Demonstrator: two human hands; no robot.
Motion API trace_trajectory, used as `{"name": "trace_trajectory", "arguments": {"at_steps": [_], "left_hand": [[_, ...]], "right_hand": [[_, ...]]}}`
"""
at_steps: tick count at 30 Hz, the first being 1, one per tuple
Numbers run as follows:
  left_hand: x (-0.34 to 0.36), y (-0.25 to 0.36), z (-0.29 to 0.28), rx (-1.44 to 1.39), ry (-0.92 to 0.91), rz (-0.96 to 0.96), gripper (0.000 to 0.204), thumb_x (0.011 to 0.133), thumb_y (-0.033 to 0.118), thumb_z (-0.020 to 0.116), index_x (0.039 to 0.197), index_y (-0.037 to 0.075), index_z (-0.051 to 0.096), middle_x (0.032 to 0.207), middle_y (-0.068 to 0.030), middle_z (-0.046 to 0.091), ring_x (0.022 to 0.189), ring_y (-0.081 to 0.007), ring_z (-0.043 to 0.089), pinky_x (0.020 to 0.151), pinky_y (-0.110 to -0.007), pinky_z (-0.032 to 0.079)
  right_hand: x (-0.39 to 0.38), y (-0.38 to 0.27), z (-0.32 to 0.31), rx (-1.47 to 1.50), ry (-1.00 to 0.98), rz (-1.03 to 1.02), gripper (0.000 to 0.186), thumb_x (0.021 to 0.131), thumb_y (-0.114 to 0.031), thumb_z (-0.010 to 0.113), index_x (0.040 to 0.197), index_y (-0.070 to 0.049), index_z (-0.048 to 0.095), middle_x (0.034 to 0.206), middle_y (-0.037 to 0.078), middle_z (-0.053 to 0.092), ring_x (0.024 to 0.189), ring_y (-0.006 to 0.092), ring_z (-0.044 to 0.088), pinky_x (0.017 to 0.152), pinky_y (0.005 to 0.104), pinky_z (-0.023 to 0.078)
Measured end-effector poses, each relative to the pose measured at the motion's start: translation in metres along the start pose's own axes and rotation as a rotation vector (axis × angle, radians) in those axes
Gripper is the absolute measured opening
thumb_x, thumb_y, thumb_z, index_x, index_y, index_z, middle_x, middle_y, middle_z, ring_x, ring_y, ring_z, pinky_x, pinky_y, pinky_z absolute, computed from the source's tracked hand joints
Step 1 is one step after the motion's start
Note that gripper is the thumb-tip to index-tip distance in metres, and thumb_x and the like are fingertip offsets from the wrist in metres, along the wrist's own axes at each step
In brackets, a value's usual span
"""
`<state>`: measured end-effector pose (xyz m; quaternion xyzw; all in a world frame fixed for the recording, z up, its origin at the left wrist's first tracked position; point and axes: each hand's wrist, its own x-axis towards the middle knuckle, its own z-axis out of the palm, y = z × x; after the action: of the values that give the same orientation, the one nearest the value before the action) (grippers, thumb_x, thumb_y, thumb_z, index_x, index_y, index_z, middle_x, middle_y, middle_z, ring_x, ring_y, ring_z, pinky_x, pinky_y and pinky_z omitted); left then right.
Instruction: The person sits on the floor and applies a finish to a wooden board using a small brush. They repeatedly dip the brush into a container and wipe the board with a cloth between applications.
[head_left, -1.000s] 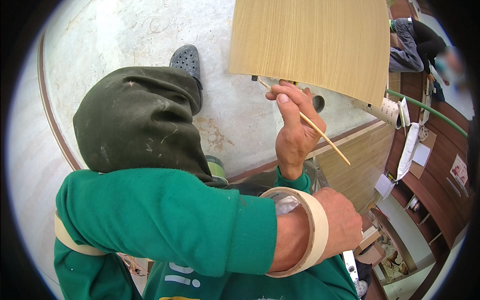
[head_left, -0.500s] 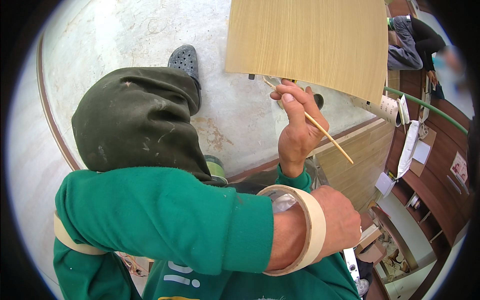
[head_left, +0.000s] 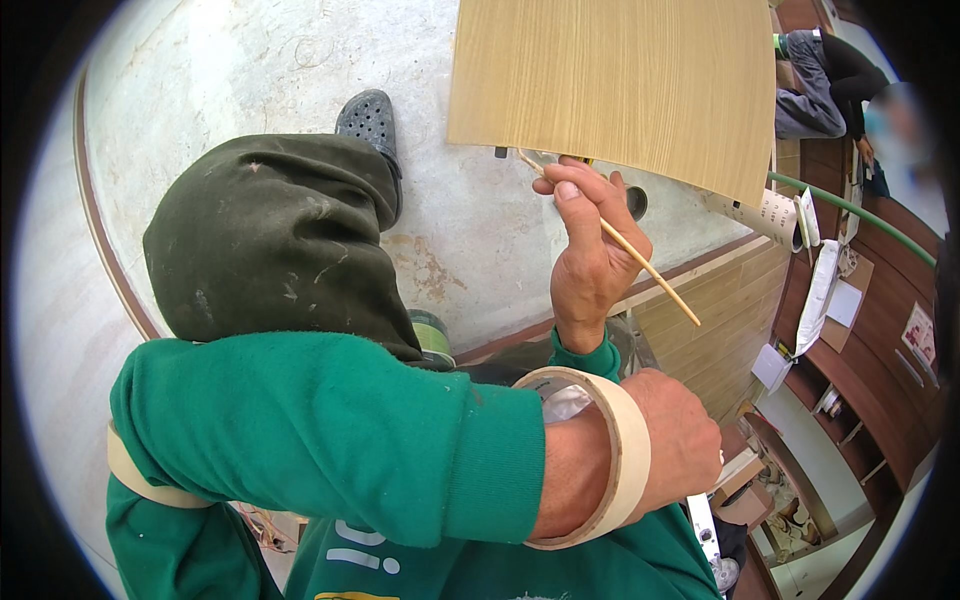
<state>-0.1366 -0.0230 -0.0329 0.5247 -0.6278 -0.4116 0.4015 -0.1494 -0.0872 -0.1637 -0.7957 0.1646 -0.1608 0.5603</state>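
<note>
My right hand (head_left: 590,245) pinches a thin wooden paintbrush (head_left: 655,272). The brush slants up to the left, with its pale tip by the near edge of a wood-grain panel (head_left: 610,80). My left arm lies across my body, and a roll of masking tape (head_left: 628,465) hangs round its wrist like a bracelet. At the end of that arm my left hand (head_left: 672,440) is curled closed. A small white bit shows at its fingers, too little to name. Behind my right fingers sits a small round dark container (head_left: 636,203), partly hidden.
Another person (head_left: 815,90) is at the upper right. A green hose (head_left: 860,213) curves along the right. Brown boards and shelves (head_left: 880,330) hold papers and loose items. A green can (head_left: 432,338) stands by my leg on the pale floor (head_left: 240,90).
My right hand and the paintbrush have shifted slightly left. The left hand stays almost where it was.
</note>
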Motion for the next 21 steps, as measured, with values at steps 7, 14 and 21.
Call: {"name": "trace_trajectory", "arguments": {"at_steps": [7,14,21], "left_hand": [[-0.0012,0.0002,0.0032,0.006,0.063,0.002,0.024,0.073,0.008,0.072,0.090,-0.008,0.064,0.078,-0.0176,0.065,0.072,-0.0323,0.070,0.059,-0.042,0.055],[-0.0011,0.0008,0.0027,0.002,0.053,0.004,0.024,0.072,0.007,0.072,0.090,-0.007,0.064,0.078,-0.0174,0.066,0.073,-0.0320,0.070,0.059,-0.042,0.055],[-0.0018,0.0017,0.0012,-0.006,0.027,-0.003,0.024,0.073,0.007,0.072,0.091,-0.008,0.065,0.079,-0.0180,0.066,0.074,-0.0323,0.071,0.060,-0.042,0.056]], "right_hand": [[0.0000,0.0010,0.0021,-0.017,0.007,-0.023,0.014,0.091,-0.011,0.065,0.095,-0.009,0.078,0.082,0.000,0.074,0.107,0.0245,0.063,0.120,0.0584,0.016],[-0.0004,-0.0025,0.0009,-0.010,-0.001,0.011,0.014,0.091,-0.011,0.065,0.094,-0.008,0.078,0.083,0.001,0.074,0.106,0.0243,0.063,0.120,0.0579,0.016],[0.0002,-0.0028,0.0013,-0.024,-0.007,0.013,0.014,0.091,-0.010,0.064,0.094,-0.007,0.078,0.083,0.001,0.074,0.106,0.0241,0.063,0.120,0.0572,0.016]]}}
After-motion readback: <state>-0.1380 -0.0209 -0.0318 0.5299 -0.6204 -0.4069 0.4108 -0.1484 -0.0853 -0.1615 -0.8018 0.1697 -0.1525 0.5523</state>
